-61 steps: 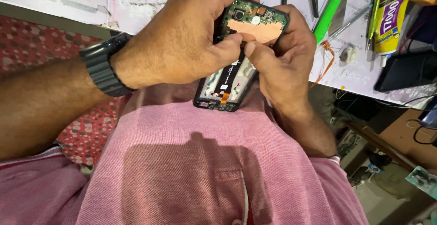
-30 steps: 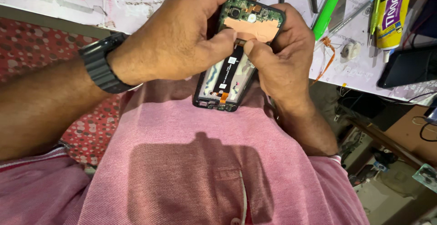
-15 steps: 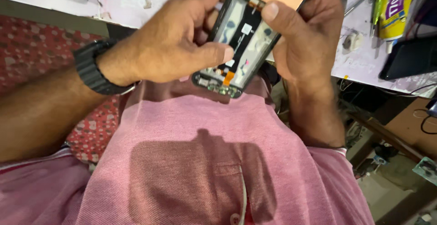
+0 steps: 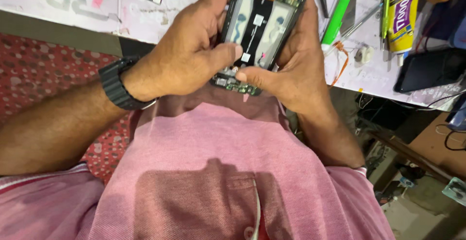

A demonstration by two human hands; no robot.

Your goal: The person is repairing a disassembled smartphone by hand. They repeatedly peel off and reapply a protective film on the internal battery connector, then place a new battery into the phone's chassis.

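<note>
While held over the lap, opened phone (image 4: 259, 31) grasped by both hands, left hand (image 4: 194, 50) thumb on lower board, right hand (image 4: 296, 70) cradling its edge, bench (image 4: 145, 16) behind, green pen (image 4: 340, 9) nearby.

Phone frame (image 4: 259, 24) top — cut off

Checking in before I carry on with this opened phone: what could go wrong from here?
1. Both thumbs press near the bare circuit board at the lower end of the opened phone; a slip could bend or tear a thin connector there.
2. The left hand and right hand hold it in the air over the lap, past the worktable edge, so a loose part could drop out of sight.
</note>
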